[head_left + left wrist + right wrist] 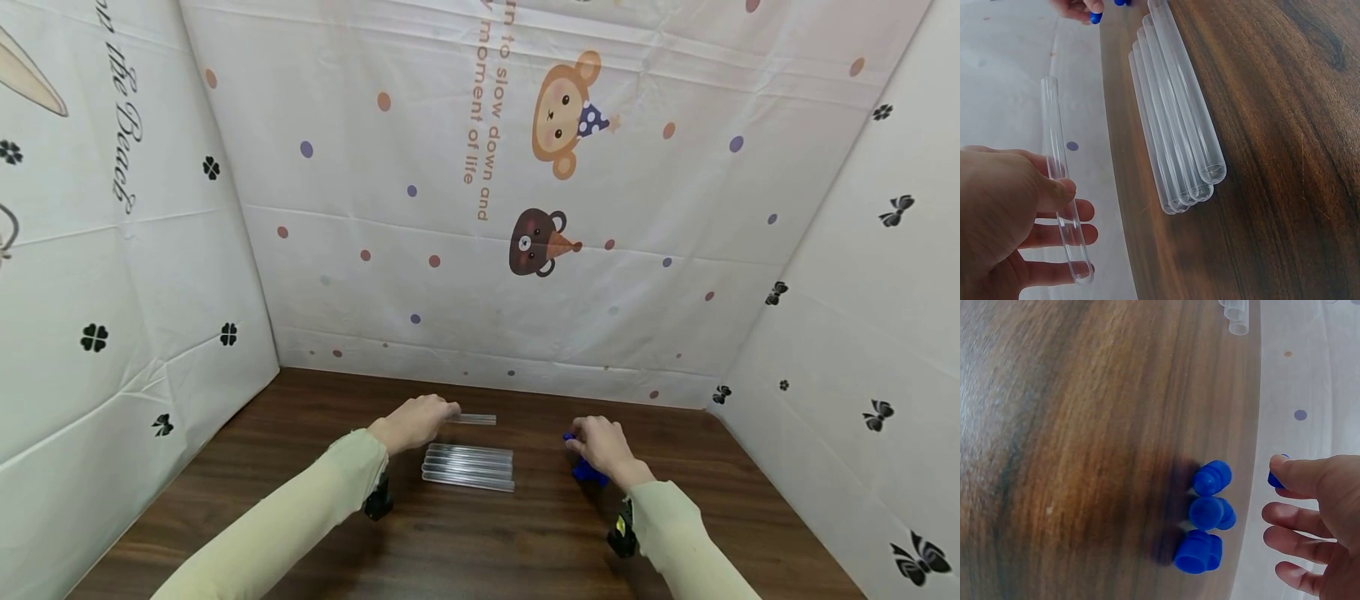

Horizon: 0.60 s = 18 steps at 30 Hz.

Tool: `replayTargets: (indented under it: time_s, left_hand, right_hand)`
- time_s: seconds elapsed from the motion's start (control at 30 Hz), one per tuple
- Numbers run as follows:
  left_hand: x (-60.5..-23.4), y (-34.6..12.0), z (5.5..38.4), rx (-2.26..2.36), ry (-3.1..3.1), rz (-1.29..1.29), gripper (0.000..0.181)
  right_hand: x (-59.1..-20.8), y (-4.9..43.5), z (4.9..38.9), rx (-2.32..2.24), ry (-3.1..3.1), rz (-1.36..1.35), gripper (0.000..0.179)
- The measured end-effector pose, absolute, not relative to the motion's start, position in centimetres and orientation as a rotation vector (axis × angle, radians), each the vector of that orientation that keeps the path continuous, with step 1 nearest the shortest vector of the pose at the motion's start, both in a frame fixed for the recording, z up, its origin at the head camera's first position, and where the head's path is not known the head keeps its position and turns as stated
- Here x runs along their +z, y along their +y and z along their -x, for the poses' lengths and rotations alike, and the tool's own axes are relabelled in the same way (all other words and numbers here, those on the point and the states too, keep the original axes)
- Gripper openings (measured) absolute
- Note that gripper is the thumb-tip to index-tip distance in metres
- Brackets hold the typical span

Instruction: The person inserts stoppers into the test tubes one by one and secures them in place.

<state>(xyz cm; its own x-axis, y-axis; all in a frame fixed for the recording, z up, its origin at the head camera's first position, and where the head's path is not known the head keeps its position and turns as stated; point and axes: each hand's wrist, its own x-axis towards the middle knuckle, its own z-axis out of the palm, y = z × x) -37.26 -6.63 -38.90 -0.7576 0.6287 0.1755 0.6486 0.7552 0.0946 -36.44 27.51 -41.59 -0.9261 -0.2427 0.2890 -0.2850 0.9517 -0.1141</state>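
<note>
My left hand [420, 419] holds a clear test tube [1055, 131] between thumb and fingers, its rounded end by the little finger and its open end pointing toward the right hand. Beside it on the table, several more clear test tubes [468, 467] lie parallel in a row. At the right, my right hand [606, 446] pinches a small blue cap [1274, 480] between thumb and forefinger, the other fingers loosely bent. Just under that hand, several blue caps [1207, 512] lie in a cluster on the wood.
The dark wood table [525, 542] is closed in by white printed sheets at the back [450, 333], the left [187, 400] and the right [825, 375]. The row of tubes lies between the two hands, nearer the left one.
</note>
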Motion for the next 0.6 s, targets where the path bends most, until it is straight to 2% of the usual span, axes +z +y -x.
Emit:
replayTargets:
  time_s: [0.6]
  left_hand:
    - [-38.7,-6.0,37.3,-0.242,-2.788,1.087,0.034]
  right_hand:
    - [-40.0,26.6,35.9,0.242,-2.729,-0.506,0.012]
